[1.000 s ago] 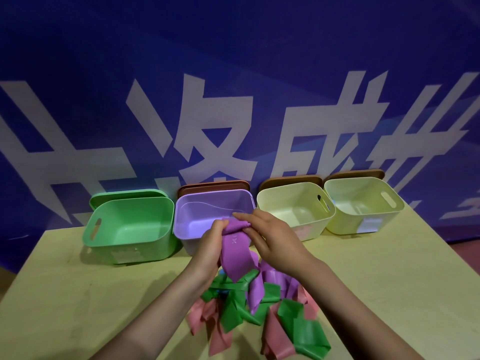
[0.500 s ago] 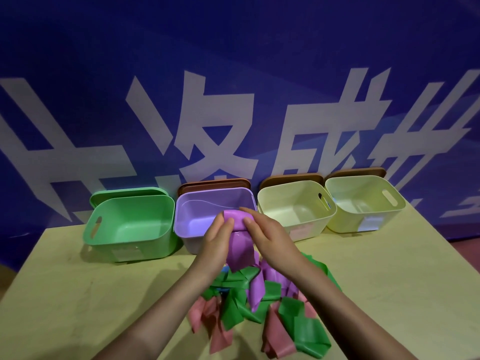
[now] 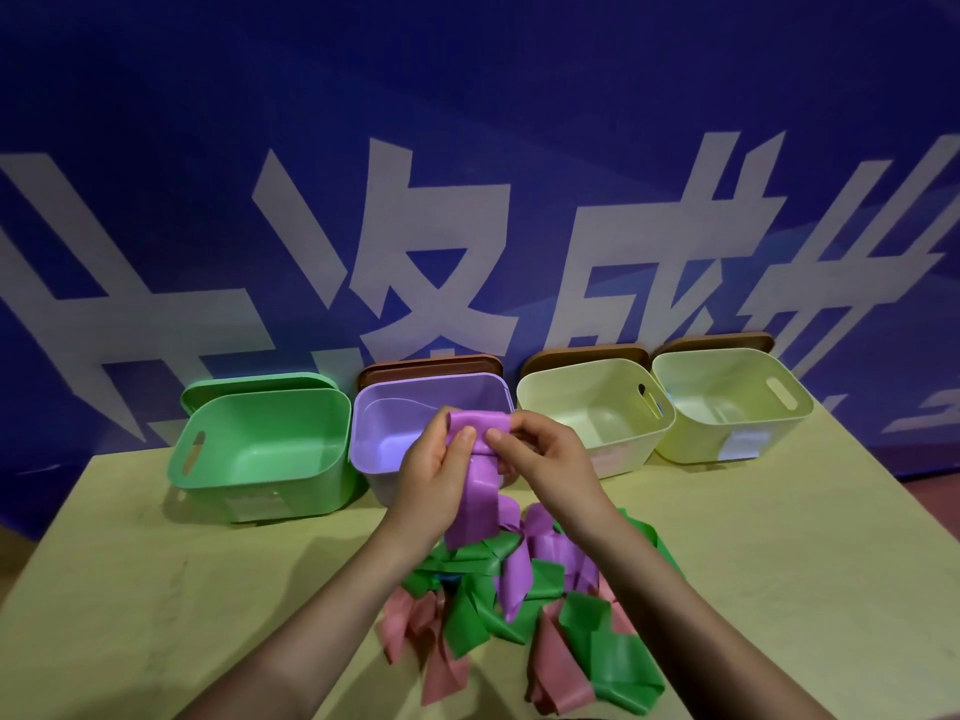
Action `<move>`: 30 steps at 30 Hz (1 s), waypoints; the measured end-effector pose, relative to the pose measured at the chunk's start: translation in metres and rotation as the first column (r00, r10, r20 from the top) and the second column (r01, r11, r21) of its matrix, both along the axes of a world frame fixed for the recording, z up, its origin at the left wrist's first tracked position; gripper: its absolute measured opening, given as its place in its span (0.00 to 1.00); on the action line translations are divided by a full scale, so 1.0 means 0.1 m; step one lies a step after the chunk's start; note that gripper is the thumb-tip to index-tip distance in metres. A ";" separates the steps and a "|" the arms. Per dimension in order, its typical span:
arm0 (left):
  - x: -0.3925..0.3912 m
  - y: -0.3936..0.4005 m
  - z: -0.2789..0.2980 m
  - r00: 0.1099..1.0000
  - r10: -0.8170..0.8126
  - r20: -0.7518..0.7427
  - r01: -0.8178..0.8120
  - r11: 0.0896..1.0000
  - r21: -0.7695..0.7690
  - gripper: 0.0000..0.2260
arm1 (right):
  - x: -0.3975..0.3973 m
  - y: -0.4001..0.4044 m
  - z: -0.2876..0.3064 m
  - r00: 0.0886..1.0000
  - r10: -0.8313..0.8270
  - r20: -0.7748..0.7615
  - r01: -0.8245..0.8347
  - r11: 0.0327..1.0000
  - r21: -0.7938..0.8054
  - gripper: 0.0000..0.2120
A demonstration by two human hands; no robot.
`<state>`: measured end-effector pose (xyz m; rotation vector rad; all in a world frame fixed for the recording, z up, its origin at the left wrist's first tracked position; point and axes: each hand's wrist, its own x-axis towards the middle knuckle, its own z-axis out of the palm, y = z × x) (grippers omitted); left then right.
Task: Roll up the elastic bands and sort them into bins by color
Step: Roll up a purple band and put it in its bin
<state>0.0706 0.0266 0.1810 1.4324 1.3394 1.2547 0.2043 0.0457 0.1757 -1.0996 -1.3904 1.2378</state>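
Observation:
A purple elastic band (image 3: 475, 491) is held up in front of the purple bin (image 3: 395, 433), its top end curled into a small roll. My left hand (image 3: 436, 472) pinches the roll's left side with thumb and fingers. My right hand (image 3: 545, 459) pinches its right side. The band's loose tail hangs down onto a pile of green bands (image 3: 478, 610), pink bands (image 3: 441, 662) and more purple bands (image 3: 550, 548) on the table. A green bin (image 3: 260, 449) stands left of the purple one; two pale yellow bins (image 3: 597, 407) (image 3: 732, 402) stand to its right.
The bins line the table's (image 3: 156, 589) far edge against a blue banner with white lettering. Brown lids (image 3: 431, 363) lean behind the purple and yellow bins, a green lid behind the green bin. Bare tabletop lies left and right of the pile.
Both hands have lifted the purple band a little and turned its top end further, so the roll is thicker. The hanging tail has shortened slightly.

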 end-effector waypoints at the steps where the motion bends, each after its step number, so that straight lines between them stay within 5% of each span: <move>1: -0.01 0.00 0.00 1.000 0.001 -0.008 -0.001 1.000 0.000 0.05 | -0.01 0.00 -0.01 1.000 -0.022 0.004 0.022 1.000 0.006 0.04; 7: -0.06 0.05 -0.01 0.998 -0.057 0.035 0.059 0.996 -0.062 0.05 | -0.06 -0.05 -0.09 0.993 -0.107 0.047 0.099 0.984 0.147 0.17; 12: -0.01 0.02 0.03 0.954 0.031 0.298 0.038 0.974 -0.224 0.06 | -0.06 -0.03 -0.06 0.984 -0.160 0.084 0.137 0.964 0.228 0.09; 16: -0.02 0.03 0.04 0.871 0.118 0.477 0.093 0.914 -0.395 0.17 | -0.03 0.02 -0.06 0.970 -0.213 0.116 0.166 0.933 0.319 0.08; 25: -0.06 0.00 0.00 0.759 0.060 0.648 0.257 0.887 -0.383 0.21 | 0.17 0.07 -0.08 0.826 -0.253 0.504 -0.190 0.716 0.671 0.11; 30: -0.04 0.02 -0.04 0.774 0.088 0.627 0.230 0.883 -0.408 0.20 | 0.22 0.08 -0.08 0.877 -0.105 0.469 -0.209 0.796 0.569 0.17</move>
